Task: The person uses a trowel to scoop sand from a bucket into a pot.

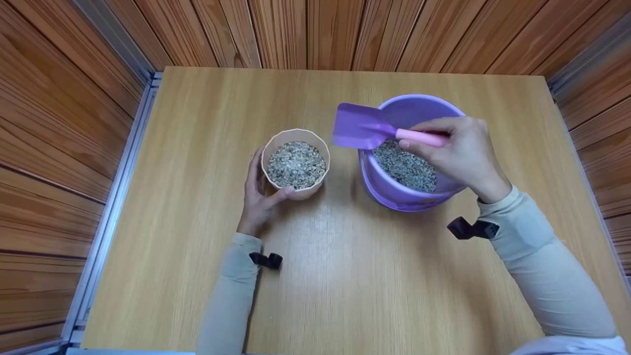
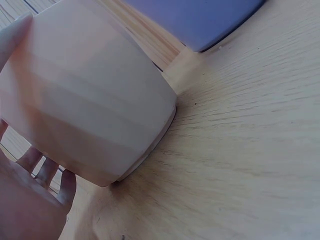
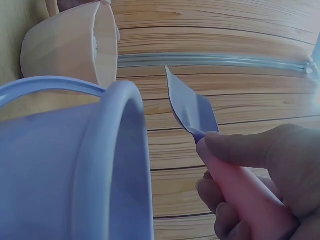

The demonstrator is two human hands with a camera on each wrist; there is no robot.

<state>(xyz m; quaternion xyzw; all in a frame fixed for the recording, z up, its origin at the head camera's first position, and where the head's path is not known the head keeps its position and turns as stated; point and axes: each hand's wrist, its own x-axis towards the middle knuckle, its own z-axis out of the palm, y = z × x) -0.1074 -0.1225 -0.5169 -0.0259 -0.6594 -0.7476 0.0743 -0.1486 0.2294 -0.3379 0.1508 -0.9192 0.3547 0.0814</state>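
Observation:
A peach-coloured faceted pot (image 1: 297, 193) stands on the table, filled well up with small grey-beige gravel (image 1: 297, 165). My left hand (image 1: 259, 199) holds it from the left, thumb near the front rim and fingers round the far side; the left wrist view shows the pot's wall (image 2: 95, 95) up close. In my right hand (image 1: 463, 150) is a toy shovel with a purple blade (image 1: 362, 125) and pink handle (image 3: 245, 195). The blade is over the left rim of a purple bucket (image 1: 419, 197) and looks bare. Darker gravel (image 1: 409, 167) lies inside the bucket.
The bucket's handle (image 3: 55, 84) hangs down on its near side. Between pot and bucket is a narrow strip of the wooden table (image 1: 340, 276). Wood-plank walls (image 1: 330, 34) enclose the back and both sides, with a metal rail (image 1: 116, 207) along the left edge.

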